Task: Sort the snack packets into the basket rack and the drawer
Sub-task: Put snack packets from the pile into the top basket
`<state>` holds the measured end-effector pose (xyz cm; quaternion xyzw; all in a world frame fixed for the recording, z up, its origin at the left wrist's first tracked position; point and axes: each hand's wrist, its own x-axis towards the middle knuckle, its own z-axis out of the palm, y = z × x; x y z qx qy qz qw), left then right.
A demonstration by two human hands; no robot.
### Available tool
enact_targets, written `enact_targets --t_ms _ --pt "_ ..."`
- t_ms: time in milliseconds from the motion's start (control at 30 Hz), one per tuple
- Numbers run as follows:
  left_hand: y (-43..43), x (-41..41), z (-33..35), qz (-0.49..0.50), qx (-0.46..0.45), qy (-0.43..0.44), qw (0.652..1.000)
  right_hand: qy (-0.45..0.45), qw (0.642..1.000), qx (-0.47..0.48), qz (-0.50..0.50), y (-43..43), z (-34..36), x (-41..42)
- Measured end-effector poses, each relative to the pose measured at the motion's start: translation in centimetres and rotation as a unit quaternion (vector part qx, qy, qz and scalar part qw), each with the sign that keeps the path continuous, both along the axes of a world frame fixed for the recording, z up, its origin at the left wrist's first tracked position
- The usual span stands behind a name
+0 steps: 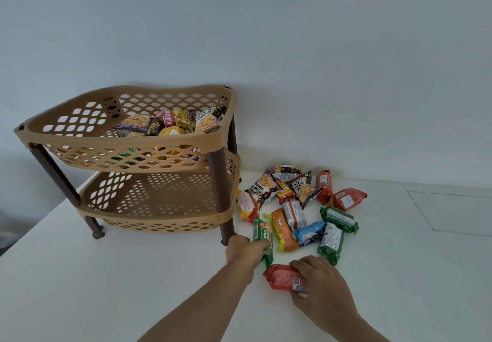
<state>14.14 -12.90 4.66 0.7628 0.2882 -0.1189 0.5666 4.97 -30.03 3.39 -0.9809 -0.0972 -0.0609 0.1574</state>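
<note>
Two pkts in hand, right of rack [149,143].
Your L hand [245,250] grips green pkt [263,235]; R hand [323,287] pinches red pkt [282,279].

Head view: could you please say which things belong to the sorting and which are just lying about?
Job: basket rack, loose snack packets, green packet in left hand, red packet in right hand.
Just there: white table, inset panel.

Perforated tan plastic basket rack [127,139]; glossy foil snack packets [295,213]
</note>
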Motion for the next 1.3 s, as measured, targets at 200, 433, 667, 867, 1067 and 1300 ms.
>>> enact_targets --t_ms 200,433,667,867,1067,1300 --pt "2.5 -3.0 1.9 -0.018 -0.064 -0.031 0.997 0.002 0.999 0.042 -0.015 1.2 -0.1 -1.9" --pt "7.8 -8.2 5.2 -0.072 -0.029 -0.127 0.989 0.017 0.979 0.171 -0.111 3.4 0.9 -3.8" --pt "15.1 -10.4 10.3 -0.102 -0.026 -0.162 0.981 0.068 0.936 0.313 -0.148 8.8 4.8 -3.3" --pt "24.5 -10.2 16.7 -0.07 -0.024 -0.204 0.976 0.022 0.925 0.359 -0.126 16.3 10.4 -2.0" --pt "32.3 -9.7 21.8 -0.1 -0.031 -0.228 0.968 -0.019 0.908 0.408 -0.09 23.4 15.1 -1.3" --pt "37.3 -5.9 27.6 -0.147 -0.028 -0.268 0.952 -0.035 0.883 0.468 -0.029 29.2 20.9 0.1"
